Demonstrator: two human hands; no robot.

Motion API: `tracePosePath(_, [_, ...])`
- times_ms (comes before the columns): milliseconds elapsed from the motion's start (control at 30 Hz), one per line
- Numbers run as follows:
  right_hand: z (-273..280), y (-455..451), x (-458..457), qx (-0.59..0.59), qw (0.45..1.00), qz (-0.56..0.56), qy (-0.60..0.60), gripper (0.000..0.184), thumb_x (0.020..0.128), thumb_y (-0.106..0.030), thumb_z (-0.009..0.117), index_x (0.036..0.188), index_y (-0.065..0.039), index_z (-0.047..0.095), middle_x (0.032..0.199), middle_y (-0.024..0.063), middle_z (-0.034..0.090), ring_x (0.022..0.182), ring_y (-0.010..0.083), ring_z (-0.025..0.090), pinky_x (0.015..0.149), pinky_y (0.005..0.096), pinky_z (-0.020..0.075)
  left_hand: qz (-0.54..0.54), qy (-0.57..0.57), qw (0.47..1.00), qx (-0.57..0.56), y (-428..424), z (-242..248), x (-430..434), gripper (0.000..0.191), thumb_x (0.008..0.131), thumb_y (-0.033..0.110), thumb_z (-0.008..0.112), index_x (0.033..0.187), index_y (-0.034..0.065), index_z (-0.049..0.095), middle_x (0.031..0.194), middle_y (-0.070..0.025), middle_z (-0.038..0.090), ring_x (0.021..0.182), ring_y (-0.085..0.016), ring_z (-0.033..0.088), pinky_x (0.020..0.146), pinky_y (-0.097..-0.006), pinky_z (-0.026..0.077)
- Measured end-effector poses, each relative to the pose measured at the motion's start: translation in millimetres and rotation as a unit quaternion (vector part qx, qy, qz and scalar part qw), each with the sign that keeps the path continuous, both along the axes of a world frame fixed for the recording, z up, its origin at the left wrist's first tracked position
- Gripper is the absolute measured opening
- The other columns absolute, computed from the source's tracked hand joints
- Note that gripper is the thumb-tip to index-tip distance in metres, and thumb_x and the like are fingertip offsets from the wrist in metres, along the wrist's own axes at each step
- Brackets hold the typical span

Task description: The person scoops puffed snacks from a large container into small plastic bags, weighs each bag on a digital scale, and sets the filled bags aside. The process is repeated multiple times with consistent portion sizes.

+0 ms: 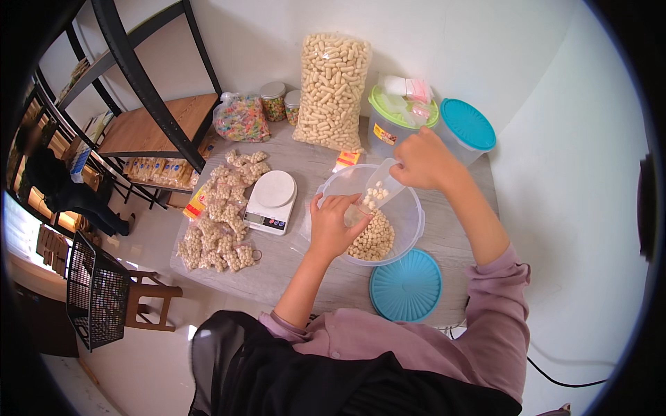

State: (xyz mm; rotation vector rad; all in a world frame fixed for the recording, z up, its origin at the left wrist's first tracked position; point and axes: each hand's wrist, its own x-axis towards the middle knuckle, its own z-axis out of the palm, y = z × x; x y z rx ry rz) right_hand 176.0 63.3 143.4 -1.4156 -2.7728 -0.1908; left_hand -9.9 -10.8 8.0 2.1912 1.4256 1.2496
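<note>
My right hand (427, 160) grips a translucent plastic scoop (384, 174), tilted down to the left with several pale round snack balls (375, 193) at its mouth. My left hand (334, 223) holds a small clear plastic bag (356, 212) by its opening, right below the scoop's lip. Both are over a large translucent plastic tub (411, 229), where a heap of the same snack balls (375, 239) lies toward the near side. How much the small bag contains is partly hidden by my fingers.
A white digital kitchen scale (270, 203) stands left of the tub, beside many filled bags (218, 218). A blue lid (406, 286) lies at the near edge. Behind are a tall snack bag (333, 93) and lidded tubs (467, 127). A person (62, 177) stands far left.
</note>
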Motion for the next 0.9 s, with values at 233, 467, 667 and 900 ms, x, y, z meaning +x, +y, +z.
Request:
tracePosePath(233, [4,-9,-7,0.063,0.998,0.018,0.005,0.025,0.065,-0.024,0.057,0.055,-0.002,0.062,0.054,0.0154,0.056,0.057,0.0294,0.054,0.072,0.0379,0.0367,0.000,0.000,1.000,-0.004,0,0,0,0.039,0.076,0.035,0.070,0.105,0.0091,0.063,0.091,-0.0028,0.065,0.093,-0.019,0.058,0.098,-0.0470,0.026])
tracePosePath(467, [10,-16,-9,0.097,0.994,0.028,0.031,0.022,0.064,-0.023,0.058,0.055,-0.004,0.062,0.056,0.0147,0.057,0.059,0.0290,0.055,0.072,0.0374,0.0366,0.004,-0.006,1.000,0.001,0,-2,0,0.039,0.076,0.034,0.070,0.105,0.0093,0.062,0.092,-0.0027,0.065,0.093,-0.019,0.058,0.098,-0.0461,0.027])
tracePosePath(667, [-10,-7,0,0.062,0.997,-0.027,0.023,0.018,0.066,-0.020,0.058,0.066,-0.003,0.063,0.067,0.0139,0.061,0.069,0.0290,0.058,0.076,0.0396,0.0384,0.001,-0.133,0.990,0.050,1,-7,-3,0.036,0.075,0.025,0.072,0.106,0.0092,0.061,0.097,-0.0029,0.065,0.094,-0.020,0.058,0.094,-0.0395,0.031])
tracePosePath(900, [-166,19,-1,-0.029,0.998,0.006,-0.061,0.014,0.073,-0.017,0.058,0.074,-0.006,0.067,0.078,0.0129,0.065,0.078,0.0260,0.062,0.082,0.0375,0.0408,-0.016,-0.133,0.990,0.037,4,-8,-3,0.038,0.074,0.022,0.073,0.107,0.0091,0.061,0.098,-0.0024,0.065,0.094,-0.022,0.058,0.088,-0.0364,0.035])
